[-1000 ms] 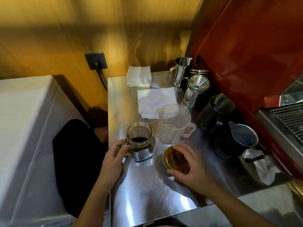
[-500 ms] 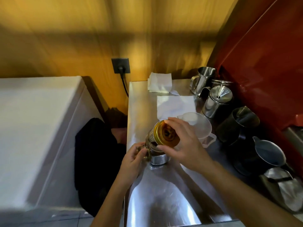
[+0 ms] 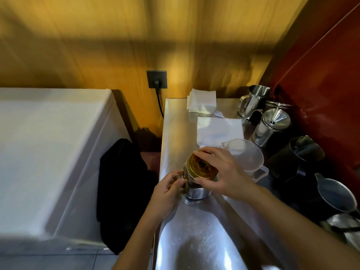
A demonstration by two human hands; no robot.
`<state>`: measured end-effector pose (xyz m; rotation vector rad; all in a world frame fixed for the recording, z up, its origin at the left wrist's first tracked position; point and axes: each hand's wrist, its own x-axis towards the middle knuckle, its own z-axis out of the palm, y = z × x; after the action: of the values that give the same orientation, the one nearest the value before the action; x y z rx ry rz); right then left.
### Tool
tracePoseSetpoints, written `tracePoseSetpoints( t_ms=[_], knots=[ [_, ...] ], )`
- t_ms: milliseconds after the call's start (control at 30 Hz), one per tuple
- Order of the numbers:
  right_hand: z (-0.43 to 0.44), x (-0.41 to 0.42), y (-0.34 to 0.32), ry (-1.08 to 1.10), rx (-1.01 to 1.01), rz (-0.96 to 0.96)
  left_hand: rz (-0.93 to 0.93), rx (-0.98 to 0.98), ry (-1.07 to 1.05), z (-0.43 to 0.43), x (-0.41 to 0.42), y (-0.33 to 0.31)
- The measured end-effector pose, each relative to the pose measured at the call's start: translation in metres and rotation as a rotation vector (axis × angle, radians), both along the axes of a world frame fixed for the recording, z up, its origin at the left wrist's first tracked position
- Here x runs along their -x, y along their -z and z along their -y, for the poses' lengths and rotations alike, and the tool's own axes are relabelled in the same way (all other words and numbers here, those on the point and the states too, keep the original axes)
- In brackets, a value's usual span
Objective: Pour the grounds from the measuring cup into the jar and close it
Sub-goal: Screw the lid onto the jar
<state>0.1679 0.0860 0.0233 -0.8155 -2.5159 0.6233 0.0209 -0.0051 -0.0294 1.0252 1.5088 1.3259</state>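
Observation:
A glass jar (image 3: 195,190) with a handle and dark grounds inside stands on the steel counter (image 3: 194,240). My left hand (image 3: 167,189) grips the jar's handle on its left side. My right hand (image 3: 224,172) holds the gold lid (image 3: 201,166) on the jar's mouth, the lid slightly tilted; thumb at the front, fingers over the back. The clear plastic measuring cup (image 3: 245,156) stands just behind and to the right of the jar, partly hidden by my right hand.
White napkins (image 3: 219,129) lie behind the cup, with a smaller stack (image 3: 201,104) farther back. Several steel and dark pitchers (image 3: 272,125) line the counter's right side against a red machine (image 3: 321,84). A white appliance (image 3: 48,152) and black cloth (image 3: 120,191) sit to the left.
My right hand lifted the gold lid off the counter and brought it onto the jar's mouth. My left hand stayed on the jar's handle. The camera view shifted.

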Motion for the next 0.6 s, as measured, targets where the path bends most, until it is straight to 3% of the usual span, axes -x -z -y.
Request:
tracePoseSetpoints(
  t_ms=[433,600],
  knots=[
    [-0.026,-0.003,-0.009,-0.207,0.096,0.163,-0.190,0.078,0.047,-0.003,0.010,0.008],
    [-0.036,-0.002,-0.015,-0.278,0.092,0.253,-0.175,0.055,0.064,-0.002,0.012,0.007]
  ],
)
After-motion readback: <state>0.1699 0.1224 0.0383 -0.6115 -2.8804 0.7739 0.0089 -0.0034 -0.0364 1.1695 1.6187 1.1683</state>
